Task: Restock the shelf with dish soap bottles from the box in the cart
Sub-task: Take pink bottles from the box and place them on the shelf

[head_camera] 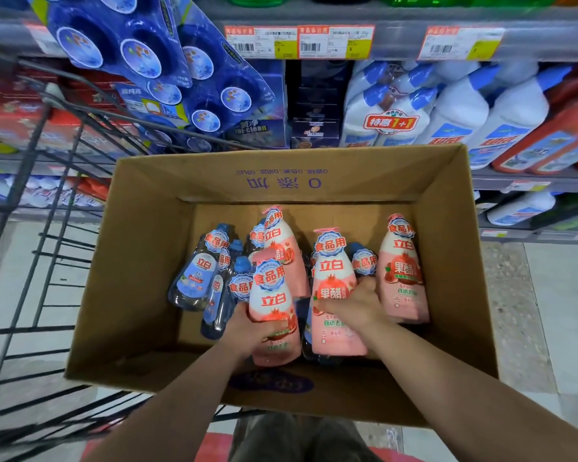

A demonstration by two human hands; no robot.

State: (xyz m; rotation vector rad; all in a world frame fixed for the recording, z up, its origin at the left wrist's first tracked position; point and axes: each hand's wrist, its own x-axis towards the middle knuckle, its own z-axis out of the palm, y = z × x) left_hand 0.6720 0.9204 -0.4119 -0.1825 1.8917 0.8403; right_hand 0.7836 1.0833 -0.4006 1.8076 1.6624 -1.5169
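Both arms are reaching into the cardboard box [141, 261] in the cart [30, 228], the left hand [247, 326] gripping one pink bottle [272, 301] at 6 o'clock, the right hand [357, 303] clasping another pink bottle [331, 271] beside it, blue bottles [194, 278] lying at 9 o'clock, the shelf [414, 38] standing at 12 o'clock.

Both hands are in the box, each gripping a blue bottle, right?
Not quite. The head view shows the left hand and right hand inside the cardboard box, but each grips a pink bottle: left one, right one. The blue bottles lie untouched beside them.
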